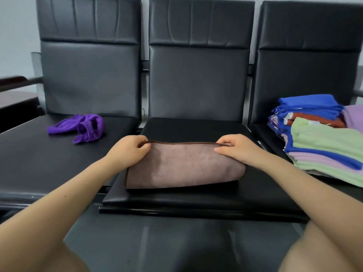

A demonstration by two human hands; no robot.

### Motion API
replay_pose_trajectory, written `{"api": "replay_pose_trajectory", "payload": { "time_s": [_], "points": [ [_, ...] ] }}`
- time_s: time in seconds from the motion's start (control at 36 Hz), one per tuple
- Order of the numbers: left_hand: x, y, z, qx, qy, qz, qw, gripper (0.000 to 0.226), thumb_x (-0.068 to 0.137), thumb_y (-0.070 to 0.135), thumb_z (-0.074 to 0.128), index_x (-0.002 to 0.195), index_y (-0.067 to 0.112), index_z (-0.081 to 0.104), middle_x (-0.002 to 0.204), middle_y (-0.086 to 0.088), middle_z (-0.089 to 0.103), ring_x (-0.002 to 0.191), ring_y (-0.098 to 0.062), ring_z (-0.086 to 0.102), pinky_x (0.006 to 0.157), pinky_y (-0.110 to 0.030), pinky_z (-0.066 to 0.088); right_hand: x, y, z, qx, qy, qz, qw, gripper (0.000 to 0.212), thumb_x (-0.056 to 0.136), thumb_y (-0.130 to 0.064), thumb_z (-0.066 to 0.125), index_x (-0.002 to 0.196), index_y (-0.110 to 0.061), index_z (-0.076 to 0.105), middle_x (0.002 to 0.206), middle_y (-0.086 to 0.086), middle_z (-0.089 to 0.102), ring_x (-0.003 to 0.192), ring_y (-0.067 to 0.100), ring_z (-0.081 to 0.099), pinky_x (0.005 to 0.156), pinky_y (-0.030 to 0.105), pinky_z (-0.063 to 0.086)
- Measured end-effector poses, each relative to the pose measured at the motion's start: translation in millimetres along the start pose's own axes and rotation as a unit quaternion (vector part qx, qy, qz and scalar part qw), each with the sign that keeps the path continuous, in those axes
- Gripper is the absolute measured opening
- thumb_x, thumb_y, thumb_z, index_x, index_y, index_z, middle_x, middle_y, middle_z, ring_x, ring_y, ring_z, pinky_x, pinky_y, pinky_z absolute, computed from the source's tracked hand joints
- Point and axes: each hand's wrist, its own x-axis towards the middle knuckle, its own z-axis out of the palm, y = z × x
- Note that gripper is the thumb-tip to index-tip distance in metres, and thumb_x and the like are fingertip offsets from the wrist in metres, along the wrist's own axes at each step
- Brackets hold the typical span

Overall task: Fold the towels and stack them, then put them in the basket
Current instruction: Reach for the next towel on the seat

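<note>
A brown towel [184, 166] with a dark hem lies folded over on the middle black seat [196, 201]. My left hand [128, 149] pinches its far left corner. At the far right corner, my right hand [235, 147] pinches the same upper edge. A crumpled purple towel [82, 126] lies on the left seat. On the right seat rests a pile of towels [322, 138] in blue, rust, green and lilac. No basket is in view.
Three black padded chairs stand in a row with tall backrests [198, 75]. A dark wooden desk edge [13, 95] shows at far left. My knees fill the bottom corners of the view.
</note>
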Motion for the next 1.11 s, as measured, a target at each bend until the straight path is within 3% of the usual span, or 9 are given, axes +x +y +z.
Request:
{"api": "replay_pose_trajectory", "payload": {
  "time_s": [0.11, 0.28, 0.58, 0.69, 0.81, 0.86, 0.92, 0.97, 1.11],
  "points": [
    [12, -7, 4, 0.028, 0.021, -0.024, 0.999, 0.022, 0.094, 0.023, 0.051, 0.082, 0.009, 0.063, 0.074, -0.002, 0.062, 0.075, -0.024, 0.057, 0.064, -0.032, 0.040, 19, 3, -1, -0.013, 0.027, -0.001, 1.000, 0.006, 0.089, -0.020, 0.065, 0.086, -0.023, 0.070, 0.086, -0.011, 0.068, 0.083, 0.002, 0.061, 0.068, 0.019, 0.042],
    [28, -24, 19, 0.091, -0.003, -0.023, 0.996, 0.023, 0.096, 0.025, 0.049, 0.102, 0.012, 0.067, 0.102, -0.006, 0.059, 0.095, -0.026, 0.058, 0.077, -0.032, 0.044, 57, 25, 17, -0.014, 0.068, 0.026, 0.997, 0.009, 0.089, -0.018, 0.065, 0.085, -0.026, 0.065, 0.085, -0.011, 0.063, 0.081, 0.003, 0.057, 0.063, 0.018, 0.038],
    [38, -49, 49, 0.138, -0.034, -0.015, 0.990, 0.021, 0.094, 0.026, 0.052, 0.110, 0.018, 0.062, 0.112, -0.004, 0.058, 0.108, -0.026, 0.052, 0.086, -0.041, 0.048, 81, 66, 43, -0.093, 0.044, 0.058, 0.993, 0.009, 0.091, -0.019, 0.063, 0.099, -0.023, 0.066, 0.099, -0.007, 0.061, 0.093, 0.011, 0.055, 0.073, 0.023, 0.037],
    [38, -47, 51, 0.125, -0.021, -0.031, 0.991, 0.022, 0.093, 0.021, 0.052, 0.112, 0.018, 0.062, 0.114, -0.005, 0.057, 0.110, -0.027, 0.050, 0.087, -0.043, 0.048, 80, 72, 44, -0.126, 0.044, 0.068, 0.989, 0.029, 0.090, -0.026, 0.065, 0.119, -0.021, 0.060, 0.104, -0.006, 0.049, 0.096, 0.013, 0.051, 0.080, 0.026, 0.038],
    [33, -33, 53, 0.125, 0.012, -0.045, 0.991, 0.025, 0.092, 0.019, 0.050, 0.114, 0.017, 0.062, 0.117, -0.006, 0.055, 0.111, -0.028, 0.045, 0.086, -0.042, 0.046, 79, 69, 40, -0.141, 0.047, 0.123, 0.981, 0.049, 0.089, -0.038, 0.065, 0.130, -0.016, 0.051, 0.116, 0.003, 0.056, 0.097, 0.016, 0.052, 0.076, 0.027, 0.038],
    [29, -19, 54, 0.122, 0.031, -0.033, 0.992, 0.026, 0.092, 0.020, 0.049, 0.113, 0.018, 0.063, 0.117, -0.004, 0.056, 0.111, -0.027, 0.046, 0.086, -0.039, 0.044, 74, 64, 36, -0.145, 0.049, 0.150, 0.977, 0.046, 0.088, -0.041, 0.065, 0.123, -0.012, 0.056, 0.112, 0.007, 0.062, 0.095, 0.020, 0.057, 0.072, 0.030, 0.041],
    [26, -3, 55, 0.126, 0.037, -0.016, 0.991, 0.024, 0.093, 0.023, 0.048, 0.112, 0.022, 0.064, 0.116, -0.002, 0.057, 0.112, -0.025, 0.048, 0.088, -0.037, 0.038, 71, 60, 32, -0.147, 0.034, 0.179, 0.972, 0.033, 0.087, -0.045, 0.065, 0.086, -0.011, 0.065, 0.081, 0.010, 0.063, 0.077, 0.024, 0.059, 0.062, 0.034, 0.043],
    [19, 15, 56, 0.135, 0.034, -0.001, 0.990, 0.024, 0.095, 0.030, 0.047, 0.111, 0.027, 0.064, 0.116, 0.001, 0.057, 0.114, -0.022, 0.048, 0.092, -0.037, 0.035, 63, 55, 28, -0.144, 0.005, 0.217, 0.966, 0.048, 0.085, -0.053, 0.064, 0.058, -0.018, 0.047, 0.056, 0.003, 0.045, 0.056, 0.022, 0.046, 0.052, 0.032, 0.031],
    [-1, 43, 65, 0.135, 0.000, 0.013, 0.991, 0.027, 0.095, 0.042, 0.045, 0.112, 0.029, 0.061, 0.118, 0.002, 0.055, 0.115, -0.020, 0.046, 0.099, -0.036, 0.033, 50, 46, 25, -0.089, -0.049, 0.274, 0.956, 0.060, 0.075, -0.065, 0.067, 0.096, -0.010, 0.061, 0.092, 0.003, 0.059, 0.083, 0.021, 0.057, 0.068, 0.030, 0.043]
  ]
}}
